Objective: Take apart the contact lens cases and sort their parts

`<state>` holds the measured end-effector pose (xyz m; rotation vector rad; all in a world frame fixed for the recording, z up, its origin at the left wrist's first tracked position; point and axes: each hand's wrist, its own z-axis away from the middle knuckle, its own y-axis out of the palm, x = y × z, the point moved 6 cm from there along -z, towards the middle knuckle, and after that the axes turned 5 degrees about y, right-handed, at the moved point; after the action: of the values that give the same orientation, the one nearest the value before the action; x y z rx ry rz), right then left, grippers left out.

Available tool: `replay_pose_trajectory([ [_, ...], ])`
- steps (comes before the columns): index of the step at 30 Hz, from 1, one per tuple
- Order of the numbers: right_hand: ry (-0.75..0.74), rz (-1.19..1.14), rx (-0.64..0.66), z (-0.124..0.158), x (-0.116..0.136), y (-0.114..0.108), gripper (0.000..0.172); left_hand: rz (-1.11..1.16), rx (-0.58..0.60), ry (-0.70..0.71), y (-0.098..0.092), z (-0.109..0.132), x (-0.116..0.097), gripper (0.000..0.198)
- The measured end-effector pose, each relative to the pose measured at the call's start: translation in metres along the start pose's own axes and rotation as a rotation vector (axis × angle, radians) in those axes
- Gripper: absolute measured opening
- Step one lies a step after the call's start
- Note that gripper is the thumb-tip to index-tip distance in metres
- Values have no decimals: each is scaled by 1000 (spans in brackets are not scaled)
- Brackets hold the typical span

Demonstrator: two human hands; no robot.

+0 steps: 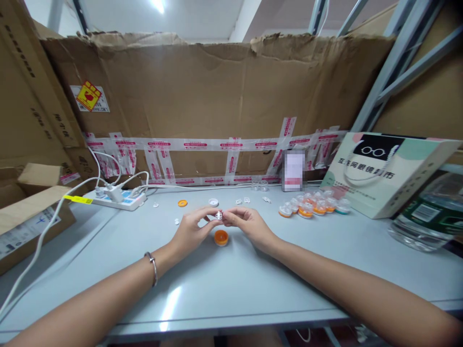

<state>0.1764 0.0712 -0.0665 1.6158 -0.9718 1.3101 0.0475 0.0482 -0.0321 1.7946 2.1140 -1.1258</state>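
Just above the table, a small white plastic part (219, 215) is pinched in the fingertips of my left hand (195, 226). From the other side, the closed fingertips of my right hand (248, 224) meet it and seem to grip it too. Right below my hands stands a round orange cup-like piece (221, 237) with a pale base. Beyond my left hand lie an orange ring (182, 203) and a white ring (213, 202). Small white parts (242, 201) rest on the table behind my fingers, and another white bit (177, 221) lies left of my left hand.
Several clear-topped round pieces (313, 203) with orange or teal bases cluster at right. Behind them stand a phone (293, 169), a paper bag (387, 173) and a large water bottle (427, 212). A power strip (121, 196) with cables and an open carton (34, 217) sit at left.
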Motion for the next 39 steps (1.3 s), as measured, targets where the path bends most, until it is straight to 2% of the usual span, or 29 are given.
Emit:
replay_pose_trajectory([
  [4, 44, 109, -40, -1, 0, -3, 32, -208, 69, 182, 4, -1, -8, 15],
  [8, 41, 158, -51, 1, 1, -1, 31, -360, 78, 338, 8, 1, -14, 15],
  [14, -5, 293, -58, 3, 5, 1, 24, -482, 64, 393, 12, 3, -19, 15],
  [25, 90, 147, -77, -1, -4, 2, 14, -507, 95, 333, 13, 5, -19, 15],
  [32, 236, 112, -85, -6, -16, -1, 14, -305, 57, 133, 5, 2, -6, 9],
  [35, 235, 156, -134, -15, -20, -16, 16, -265, -30, 103, -2, 1, -4, 11],
  [39, 139, 285, -297, -33, -16, -63, 16, -153, -94, -40, -13, 1, 8, 16],
])
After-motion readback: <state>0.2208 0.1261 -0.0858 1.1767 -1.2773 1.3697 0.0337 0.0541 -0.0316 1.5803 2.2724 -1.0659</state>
